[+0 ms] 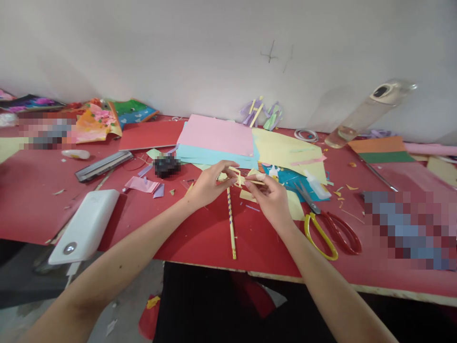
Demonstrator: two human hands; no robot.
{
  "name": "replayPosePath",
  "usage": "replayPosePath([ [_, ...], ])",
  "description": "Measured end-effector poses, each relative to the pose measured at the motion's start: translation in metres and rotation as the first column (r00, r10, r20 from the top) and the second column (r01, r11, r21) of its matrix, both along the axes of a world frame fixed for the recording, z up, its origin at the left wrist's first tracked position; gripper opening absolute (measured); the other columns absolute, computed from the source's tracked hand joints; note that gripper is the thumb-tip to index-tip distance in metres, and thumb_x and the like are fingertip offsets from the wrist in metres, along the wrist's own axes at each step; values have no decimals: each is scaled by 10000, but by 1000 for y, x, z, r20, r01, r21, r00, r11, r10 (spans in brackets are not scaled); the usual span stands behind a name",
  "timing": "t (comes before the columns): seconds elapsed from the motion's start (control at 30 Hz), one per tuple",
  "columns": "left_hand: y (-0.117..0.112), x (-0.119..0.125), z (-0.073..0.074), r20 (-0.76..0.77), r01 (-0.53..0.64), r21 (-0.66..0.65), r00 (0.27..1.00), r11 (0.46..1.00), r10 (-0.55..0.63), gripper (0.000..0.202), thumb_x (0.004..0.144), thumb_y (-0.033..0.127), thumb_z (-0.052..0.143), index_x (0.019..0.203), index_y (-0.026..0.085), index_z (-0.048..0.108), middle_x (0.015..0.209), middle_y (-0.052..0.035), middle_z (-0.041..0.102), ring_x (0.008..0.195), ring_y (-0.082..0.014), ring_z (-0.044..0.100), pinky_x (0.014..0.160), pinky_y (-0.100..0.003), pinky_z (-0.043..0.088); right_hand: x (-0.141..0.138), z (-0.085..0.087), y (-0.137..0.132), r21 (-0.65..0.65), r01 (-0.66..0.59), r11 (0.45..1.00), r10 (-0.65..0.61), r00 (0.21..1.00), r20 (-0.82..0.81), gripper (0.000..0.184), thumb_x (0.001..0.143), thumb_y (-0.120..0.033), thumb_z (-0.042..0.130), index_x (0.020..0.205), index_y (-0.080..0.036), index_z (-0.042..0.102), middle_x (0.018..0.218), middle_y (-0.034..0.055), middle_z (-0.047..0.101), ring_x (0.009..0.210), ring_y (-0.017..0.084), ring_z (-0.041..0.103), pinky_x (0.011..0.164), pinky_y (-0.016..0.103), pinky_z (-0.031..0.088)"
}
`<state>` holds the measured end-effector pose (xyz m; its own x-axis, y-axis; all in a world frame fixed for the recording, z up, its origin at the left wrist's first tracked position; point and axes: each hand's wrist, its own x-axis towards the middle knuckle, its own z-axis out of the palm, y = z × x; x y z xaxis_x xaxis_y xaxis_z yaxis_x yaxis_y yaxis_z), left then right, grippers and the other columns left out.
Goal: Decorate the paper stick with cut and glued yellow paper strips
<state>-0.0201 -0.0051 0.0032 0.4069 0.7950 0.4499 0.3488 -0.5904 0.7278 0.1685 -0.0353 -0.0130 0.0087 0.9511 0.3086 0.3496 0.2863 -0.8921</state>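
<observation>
Over the middle of the red table, my left hand (210, 183) pinches a small folded piece of pale yellow paper strip (239, 178). My right hand (269, 195) meets it from the other side, its thumb and fingers closed on the same yellow paper. The exact folds are too small to make out. Below the hands lies a yellow pencil (231, 226) with dark stripes, its end towards the table's front edge. Scissors (316, 212) with one yellow and one red handle rest open to the right of my right hand.
Pink paper (221, 135) and yellow paper (291, 150) lie at the back. A white power bank (85, 226) with a cable sits front left. A clear bottle (369, 114) leans at the back right against the wall. A glue bottle (317, 185) lies near the scissors; paper scraps are scattered about.
</observation>
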Motion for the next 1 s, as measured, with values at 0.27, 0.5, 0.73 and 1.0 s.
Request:
replayPosePath([
  [0.27,2,-3,-2,16,93,-22,996,995,-92,391,860,101,518,1230,217,468,926,-35,626,907,-140,623,815,-278,491,1,-1,2,10,12,1000,-12,1000,14,217,829,-411,638,886,-211,703,892,56,693,804,194,657,664,303,553],
  [0.5,1,-2,-5,9,88,-82,996,993,-87,435,862,141,527,1277,225,426,944,-47,608,920,-152,604,681,-231,496,0,0,2,2,23,1000,-23,1000,3,239,813,-435,647,865,-211,712,860,51,686,778,193,652,639,294,545],
  [0.73,3,0,-6,0,26,24,1000,999,-26,483,887,157,525,1336,215,355,877,-20,607,917,-167,610,923,-368,441,0,2,2,-73,24,997,-29,997,-74,242,802,-436,656,869,-209,704,842,40,669,660,153,618,520,244,484],
  [1.0,0,1,-6,-15,65,22,998,998,-65,520,854,84,510,1334,201,349,948,-47,581,948,-170,579,904,-355,443,-1,-1,4,-56,33,998,-36,998,-50,259,781,-448,672,850,-202,708,840,47,679,664,160,617,524,250,489],
])
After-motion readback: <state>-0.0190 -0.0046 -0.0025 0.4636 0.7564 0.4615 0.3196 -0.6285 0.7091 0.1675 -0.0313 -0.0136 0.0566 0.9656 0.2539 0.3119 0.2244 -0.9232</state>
